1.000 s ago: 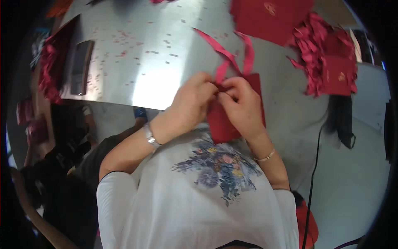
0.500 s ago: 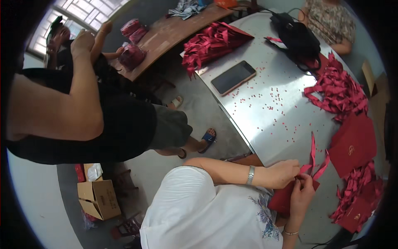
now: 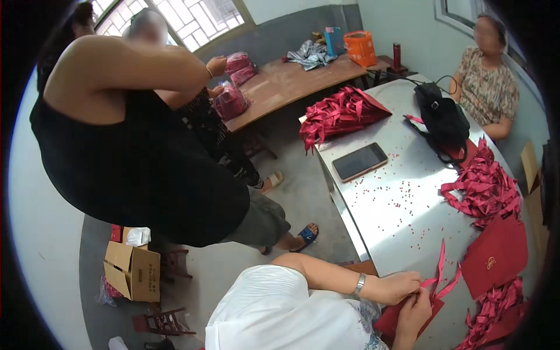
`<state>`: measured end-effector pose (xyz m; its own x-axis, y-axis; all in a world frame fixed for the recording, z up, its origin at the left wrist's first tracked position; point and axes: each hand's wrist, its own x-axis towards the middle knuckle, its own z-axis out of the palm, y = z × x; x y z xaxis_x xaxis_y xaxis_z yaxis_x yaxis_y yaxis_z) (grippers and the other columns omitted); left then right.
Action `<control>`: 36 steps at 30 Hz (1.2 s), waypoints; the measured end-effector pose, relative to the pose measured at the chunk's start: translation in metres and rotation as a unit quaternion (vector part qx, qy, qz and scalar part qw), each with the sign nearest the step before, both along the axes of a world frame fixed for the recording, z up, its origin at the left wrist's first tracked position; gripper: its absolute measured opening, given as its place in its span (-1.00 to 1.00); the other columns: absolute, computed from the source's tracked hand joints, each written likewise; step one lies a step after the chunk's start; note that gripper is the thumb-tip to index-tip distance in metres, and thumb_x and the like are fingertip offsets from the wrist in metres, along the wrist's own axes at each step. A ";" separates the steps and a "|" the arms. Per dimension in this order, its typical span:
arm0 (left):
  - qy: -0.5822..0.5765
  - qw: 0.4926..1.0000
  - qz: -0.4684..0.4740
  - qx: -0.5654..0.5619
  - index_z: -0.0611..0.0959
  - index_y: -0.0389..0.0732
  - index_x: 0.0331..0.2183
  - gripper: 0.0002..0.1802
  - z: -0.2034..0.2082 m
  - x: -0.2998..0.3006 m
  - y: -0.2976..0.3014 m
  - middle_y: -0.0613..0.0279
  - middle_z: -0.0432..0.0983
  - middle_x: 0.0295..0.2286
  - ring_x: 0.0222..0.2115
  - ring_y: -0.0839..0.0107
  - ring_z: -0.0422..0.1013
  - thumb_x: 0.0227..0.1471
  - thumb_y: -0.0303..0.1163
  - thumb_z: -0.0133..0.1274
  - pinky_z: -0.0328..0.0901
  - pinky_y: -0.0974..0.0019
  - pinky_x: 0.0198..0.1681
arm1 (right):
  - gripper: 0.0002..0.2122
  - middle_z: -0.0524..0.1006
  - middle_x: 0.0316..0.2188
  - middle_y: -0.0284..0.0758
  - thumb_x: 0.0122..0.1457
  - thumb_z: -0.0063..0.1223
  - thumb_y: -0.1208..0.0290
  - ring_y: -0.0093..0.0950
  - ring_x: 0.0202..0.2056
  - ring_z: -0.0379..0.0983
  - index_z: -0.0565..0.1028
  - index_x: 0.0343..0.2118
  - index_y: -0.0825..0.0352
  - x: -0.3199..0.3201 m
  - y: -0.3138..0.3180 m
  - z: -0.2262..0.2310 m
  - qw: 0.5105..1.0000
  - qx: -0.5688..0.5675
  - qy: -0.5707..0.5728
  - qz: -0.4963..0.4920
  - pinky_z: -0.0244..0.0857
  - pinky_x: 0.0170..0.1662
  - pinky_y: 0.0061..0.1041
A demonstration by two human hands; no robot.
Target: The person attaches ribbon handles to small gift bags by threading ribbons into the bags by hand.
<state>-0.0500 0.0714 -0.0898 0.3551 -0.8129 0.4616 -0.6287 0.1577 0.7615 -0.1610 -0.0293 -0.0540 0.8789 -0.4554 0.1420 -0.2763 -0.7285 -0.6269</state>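
Note:
My left hand point(image 3: 402, 286), with a silver watch at its wrist, has its fingers closed on a red ribbon point(image 3: 440, 271) at the edge of a dark red paper bag point(image 3: 392, 319). My right hand point(image 3: 415, 313) pinches at the same spot, so both hands' fingertips meet there. The exact grip is partly hidden by the fingers. Two ribbon ends stick up beyond my hands, over the metal table point(image 3: 373, 216). Beside them lies a flat red bag point(image 3: 496, 256) with a gold emblem.
Piles of ribboned red bags point(image 3: 487, 184) line the table's right side, with another stack point(image 3: 344, 114) at its far end. A phone point(image 3: 360, 161), small red dots and a black backpack point(image 3: 440, 119) lie there too. A person in black point(image 3: 140, 169) stands left; another point(image 3: 487, 87) sits opposite.
The view has tilted up, so the scene sits lower and more of the far room shows. Both hands stay at the ribbon, and the person in black has shifted posture.

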 end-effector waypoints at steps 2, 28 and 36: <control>0.052 0.998 0.008 0.017 0.47 -0.32 -0.47 -0.93 0.004 -0.001 0.002 0.02 0.37 -0.39 -0.33 0.02 0.34 -0.07 -0.55 0.04 0.29 0.13 -0.27 | -0.86 0.52 -0.40 -0.07 0.08 -0.02 0.58 -0.05 -0.32 0.46 0.45 -0.27 0.41 -0.003 0.000 0.000 1.000 0.011 -0.014 0.004 0.29 -0.25 -0.15; -0.088 0.969 -0.099 0.208 0.61 -0.21 -0.54 -0.89 0.050 0.030 0.014 0.08 0.44 -0.41 -0.40 0.09 0.40 -0.23 -0.42 0.17 0.28 0.09 -0.42 | -0.82 0.51 -0.40 -0.17 0.14 0.04 0.48 -0.13 -0.32 0.43 0.47 -0.21 0.40 -0.025 0.033 0.030 0.993 -0.071 -0.086 0.040 0.26 -0.21 -0.16; -0.147 0.961 -0.154 0.178 0.63 -0.27 -0.49 -0.86 0.057 0.033 0.006 -0.01 0.51 -0.31 -0.29 0.06 0.46 -0.20 -0.42 0.12 0.36 0.08 -0.31 | -0.79 0.48 -0.27 -0.12 0.16 0.03 0.46 -0.14 -0.17 0.38 0.48 -0.16 0.39 -0.036 0.018 0.030 0.987 -0.133 -0.036 0.083 0.18 0.06 -0.16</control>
